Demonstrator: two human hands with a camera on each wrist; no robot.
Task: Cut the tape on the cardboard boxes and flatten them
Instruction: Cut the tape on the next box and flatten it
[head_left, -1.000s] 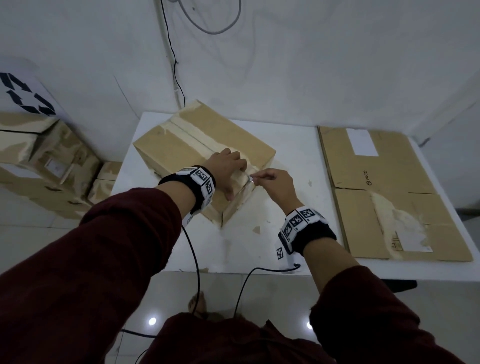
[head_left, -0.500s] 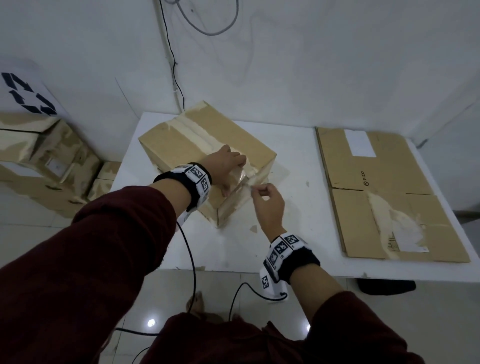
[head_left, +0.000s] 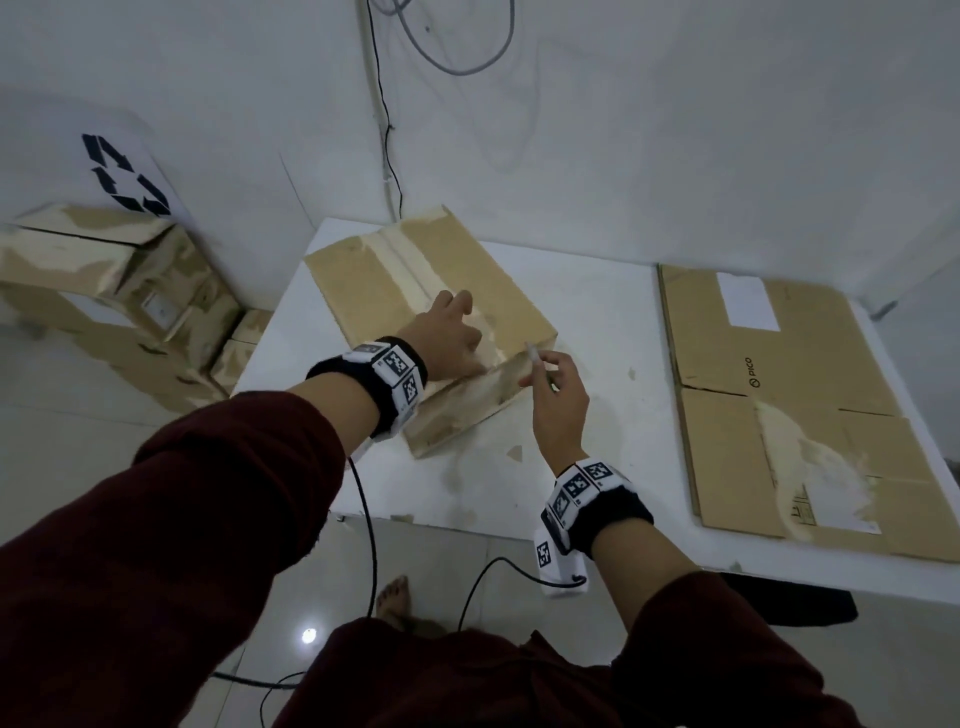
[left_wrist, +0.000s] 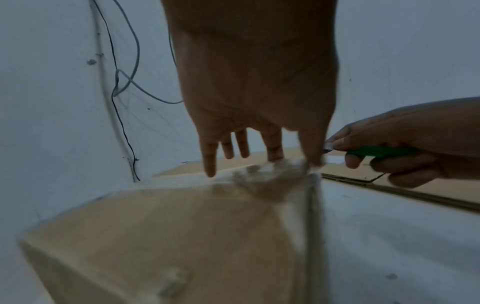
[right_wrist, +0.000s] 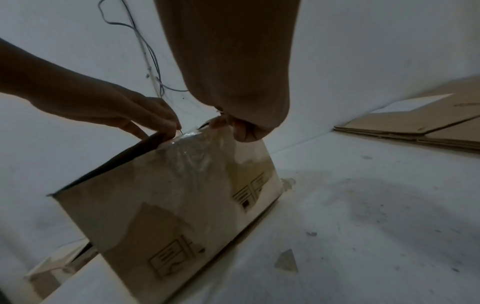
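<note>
resting with spread fingers on top of the taped cardboard box (head_left: 415, 291), the left hand (head_left: 447, 338) holds it down on the white worktop (head_left: 597, 312). the right hand (head_left: 558, 400) pinches a small green cutter (left_wrist: 381, 151) just beside the box's near corner. a flattened box (head_left: 779, 374) lies well apart at the right.

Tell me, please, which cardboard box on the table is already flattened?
The flattened box at the table's right side, printed "PICO", lies flat. The other box, on the left, stands assembled under the left hand, beside the right hand with its cutter.
</note>
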